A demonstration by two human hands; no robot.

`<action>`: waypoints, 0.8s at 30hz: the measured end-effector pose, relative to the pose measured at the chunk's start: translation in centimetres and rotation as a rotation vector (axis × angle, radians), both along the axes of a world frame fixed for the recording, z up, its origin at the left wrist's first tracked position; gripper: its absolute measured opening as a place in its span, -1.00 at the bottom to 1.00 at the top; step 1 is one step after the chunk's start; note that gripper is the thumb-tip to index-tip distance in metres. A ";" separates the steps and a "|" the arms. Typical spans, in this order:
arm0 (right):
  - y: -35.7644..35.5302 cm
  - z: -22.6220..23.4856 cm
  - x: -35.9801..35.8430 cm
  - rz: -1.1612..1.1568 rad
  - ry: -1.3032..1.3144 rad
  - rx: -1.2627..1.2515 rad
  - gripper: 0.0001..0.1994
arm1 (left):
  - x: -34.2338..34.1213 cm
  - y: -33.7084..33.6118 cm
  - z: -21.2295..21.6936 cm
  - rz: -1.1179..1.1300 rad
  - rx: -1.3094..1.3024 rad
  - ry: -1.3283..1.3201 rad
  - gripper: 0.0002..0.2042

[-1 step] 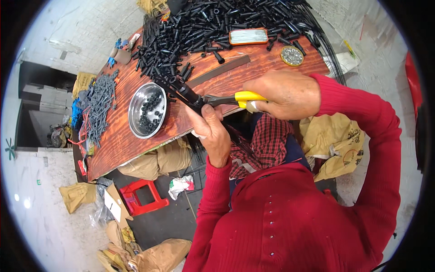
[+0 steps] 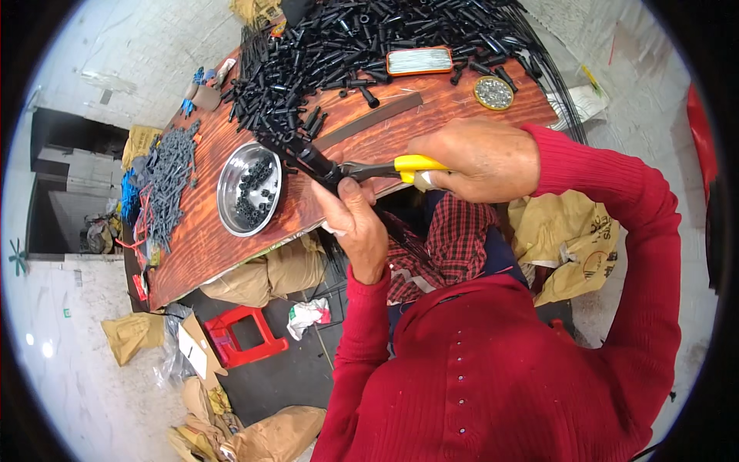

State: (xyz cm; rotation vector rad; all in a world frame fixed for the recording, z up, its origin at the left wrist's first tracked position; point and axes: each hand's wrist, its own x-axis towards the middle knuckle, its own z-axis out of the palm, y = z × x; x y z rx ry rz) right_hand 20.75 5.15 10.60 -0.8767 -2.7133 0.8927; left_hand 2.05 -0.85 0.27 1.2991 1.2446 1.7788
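Note:
My left hand (image 2: 356, 223) is closed round a dark tubular part (image 2: 314, 160), held at a slant over the table's front edge. Thin black rods (image 2: 406, 237) run down from below that hand toward my lap. In my closed right hand (image 2: 485, 158) are pliers with yellow handles (image 2: 419, 163). Their metal jaws meet the tubular part just above my left thumb; what exactly they grip is too small to tell. A light wrap shows on a finger of my right hand.
On the wooden table (image 2: 208, 258) stands a steel bowl (image 2: 228, 173) of small black rings. Behind lie a heap of black tubular parts (image 2: 339, 46), a flat grey bar (image 2: 369, 122), an orange-rimmed tray (image 2: 419, 61) and a round tin (image 2: 493, 92). Grey parts (image 2: 171, 173) lie left; a red stool (image 2: 245, 339) stands below.

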 end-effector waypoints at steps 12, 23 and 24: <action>-0.2 -1.6 -0.9 -0.010 0.149 -0.667 -0.78 | -3.4 0.3 -0.6 -0.260 0.083 -0.315 -0.45; 0.1 0.0 -0.5 0.008 0.138 -0.645 -0.74 | -3.3 0.3 -0.9 -0.301 0.084 -0.309 -0.53; 0.3 0.0 -0.4 0.016 0.123 -0.632 -0.74 | -3.1 0.2 -0.6 -0.302 0.072 -0.306 -0.50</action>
